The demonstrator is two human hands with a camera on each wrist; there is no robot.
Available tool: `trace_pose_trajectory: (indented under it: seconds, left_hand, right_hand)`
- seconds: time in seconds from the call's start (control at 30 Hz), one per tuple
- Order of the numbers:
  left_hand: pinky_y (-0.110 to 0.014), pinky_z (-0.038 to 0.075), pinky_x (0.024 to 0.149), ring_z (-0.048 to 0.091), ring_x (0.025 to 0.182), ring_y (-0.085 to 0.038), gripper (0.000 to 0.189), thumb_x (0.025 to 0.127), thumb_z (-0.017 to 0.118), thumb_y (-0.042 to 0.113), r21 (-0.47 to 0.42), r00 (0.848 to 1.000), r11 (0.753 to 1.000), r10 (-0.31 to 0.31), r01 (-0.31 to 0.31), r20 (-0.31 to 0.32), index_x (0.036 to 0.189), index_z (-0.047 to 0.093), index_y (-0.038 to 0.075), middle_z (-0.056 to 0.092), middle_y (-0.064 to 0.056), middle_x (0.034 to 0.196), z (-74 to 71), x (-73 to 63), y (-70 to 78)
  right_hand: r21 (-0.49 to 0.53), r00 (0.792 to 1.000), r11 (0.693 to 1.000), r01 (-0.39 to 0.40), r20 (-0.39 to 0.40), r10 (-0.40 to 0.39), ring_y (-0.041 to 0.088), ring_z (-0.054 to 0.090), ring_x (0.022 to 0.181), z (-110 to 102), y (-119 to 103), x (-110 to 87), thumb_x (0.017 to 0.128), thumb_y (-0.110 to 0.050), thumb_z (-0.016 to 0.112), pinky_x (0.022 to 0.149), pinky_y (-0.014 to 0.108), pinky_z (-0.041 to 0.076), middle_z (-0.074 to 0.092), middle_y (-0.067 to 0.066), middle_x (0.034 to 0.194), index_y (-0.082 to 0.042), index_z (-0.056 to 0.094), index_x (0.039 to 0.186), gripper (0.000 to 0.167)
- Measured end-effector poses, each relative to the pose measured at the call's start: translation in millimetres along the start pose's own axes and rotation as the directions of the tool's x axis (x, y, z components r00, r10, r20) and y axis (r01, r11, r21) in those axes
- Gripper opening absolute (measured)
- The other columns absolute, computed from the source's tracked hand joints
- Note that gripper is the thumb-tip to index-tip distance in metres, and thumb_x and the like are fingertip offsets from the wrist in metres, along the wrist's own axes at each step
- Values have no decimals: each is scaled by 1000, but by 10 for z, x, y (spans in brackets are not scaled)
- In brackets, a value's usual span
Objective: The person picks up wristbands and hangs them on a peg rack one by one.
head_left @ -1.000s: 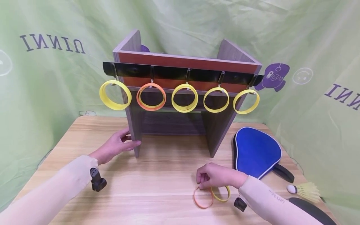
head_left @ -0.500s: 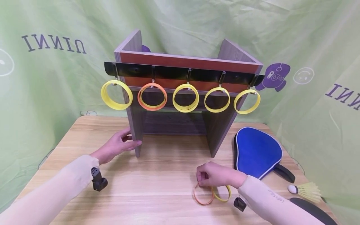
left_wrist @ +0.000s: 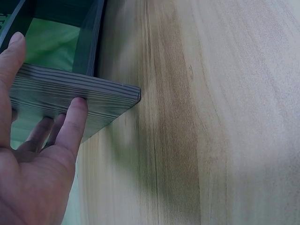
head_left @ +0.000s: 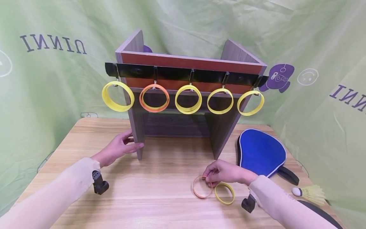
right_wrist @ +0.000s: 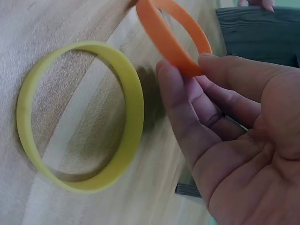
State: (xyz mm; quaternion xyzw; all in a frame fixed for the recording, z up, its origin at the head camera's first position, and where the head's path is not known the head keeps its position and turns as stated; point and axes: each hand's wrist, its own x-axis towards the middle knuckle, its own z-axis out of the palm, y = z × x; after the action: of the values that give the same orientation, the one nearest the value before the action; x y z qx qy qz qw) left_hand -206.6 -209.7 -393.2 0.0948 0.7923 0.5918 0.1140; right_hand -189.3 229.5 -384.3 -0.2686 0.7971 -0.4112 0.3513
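Observation:
My right hand [head_left: 221,172] pinches an orange silicone wristband [head_left: 195,190] between thumb and fingertips, close over the table. In the right wrist view the orange band [right_wrist: 164,42] tilts up from the fingertips. Beside it, a yellow wristband [right_wrist: 133,117] lies on the wood. With fairly straight fingers, my left hand [head_left: 118,149] rests against the left side panel [head_left: 136,133] of a grey wooden shelf. Its thumb lies over the panel's front edge, and the other fingers touch the outer face. A black bar [head_left: 174,73] across the shelf carries hooks with hanging yellow bands [head_left: 104,98] and an orange one [head_left: 141,103].
At the right of the wooden table [head_left: 160,203] lie a blue paddle case [head_left: 261,152] with a black strap, a shuttlecock [head_left: 311,194] and a dark rounded object [head_left: 320,213]. Green printed cloth [head_left: 68,79] surrounds the table.
My right hand has lifted and shifted slightly up and right, raising the orange band away from the yellow one, which stays on the table. My left hand has kept its place on the panel.

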Motion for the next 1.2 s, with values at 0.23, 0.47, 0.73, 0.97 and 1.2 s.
trace_pose_trajectory:
  seconds: [0.23,0.47,0.73,0.97,1.2]
  left_hand:
    - [-35,63,99,46,144,-45,79,98,76,23,-1,1000,1000,-3,3,-3,164,33,16,43,-24,161,-4,-1,4]
    - [-33,63,99,46,145,-46,78,98,76,24,6,1000,1000,-1,1,-4,164,34,15,43,-24,161,-3,-5,13]
    - [-31,62,99,46,145,-45,78,98,76,24,8,1000,1000,-6,6,-2,164,35,15,44,-24,161,-4,-16,21]
    - [-31,62,97,48,143,-45,77,98,76,23,10,1000,1000,2,-2,-9,163,36,14,45,-24,159,0,-20,7]
    - [-31,62,98,47,143,-44,77,98,76,24,10,1000,1000,2,-2,-4,163,36,13,44,-24,160,-1,-10,5]
  right_hand:
    - [233,999,972,5,-34,3,15,77,88,-55,-26,-33,101,-5,66,87,32,66,76,29,105,18,57,118,30]
    - [318,989,941,115,-122,-80,15,78,100,-145,-223,-108,101,-7,67,95,34,64,78,18,112,14,52,123,34]
    - [340,945,900,274,-268,-187,17,78,106,-242,-556,-231,104,-7,63,96,32,63,82,4,111,8,52,122,26]
    - [327,867,832,448,-385,-316,18,77,111,-340,-849,-378,107,0,55,101,31,61,81,3,116,-8,57,117,13]
    - [274,709,716,642,-569,-417,22,77,112,-333,-1124,-491,106,6,51,100,30,61,79,8,120,-5,60,118,19]
